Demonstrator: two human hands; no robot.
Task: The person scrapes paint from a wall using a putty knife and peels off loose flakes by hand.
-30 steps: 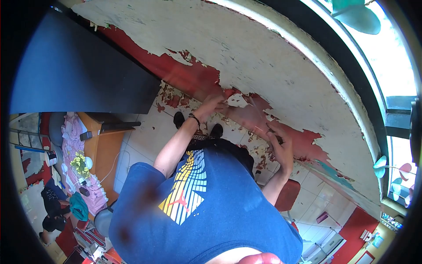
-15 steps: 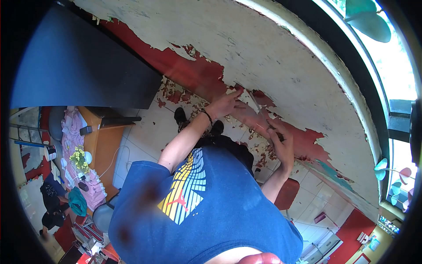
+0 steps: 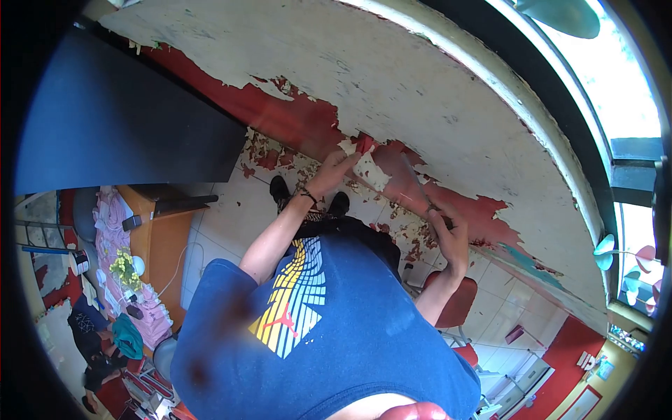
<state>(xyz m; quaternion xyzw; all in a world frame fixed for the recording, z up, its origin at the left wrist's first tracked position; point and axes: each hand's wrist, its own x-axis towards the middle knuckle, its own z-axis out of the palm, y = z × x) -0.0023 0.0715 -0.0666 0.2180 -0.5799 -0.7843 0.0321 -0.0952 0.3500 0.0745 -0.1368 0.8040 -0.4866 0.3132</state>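
My left hand (image 3: 332, 175), with a dark bracelet at the wrist, is closed on a loose flap of peeling paint (image 3: 369, 171), cream with a red part by the fingertips. The flap hangs off the wall (image 3: 448, 119), where cream paint gives way to a ragged red band. To the right, my right hand (image 3: 448, 232) is wrapped round a thin tool (image 3: 417, 183), whose narrow blade points up and left against the red band. Most of its handle is hidden in my fingers.
Paint flakes (image 3: 270, 155) litter the tiled floor around my shoes (image 3: 339, 204). A large dark panel (image 3: 126, 112) stands at the left, above a wooden desk (image 3: 165, 241). A red chair (image 3: 451, 302) is behind my right arm. Another person (image 3: 98, 350) bends over at the lower left.
My left hand first moved up to the wall, then came back down and left, now gripping the paint flap. The blade in my right hand shifted slightly. The view has tilted a little.
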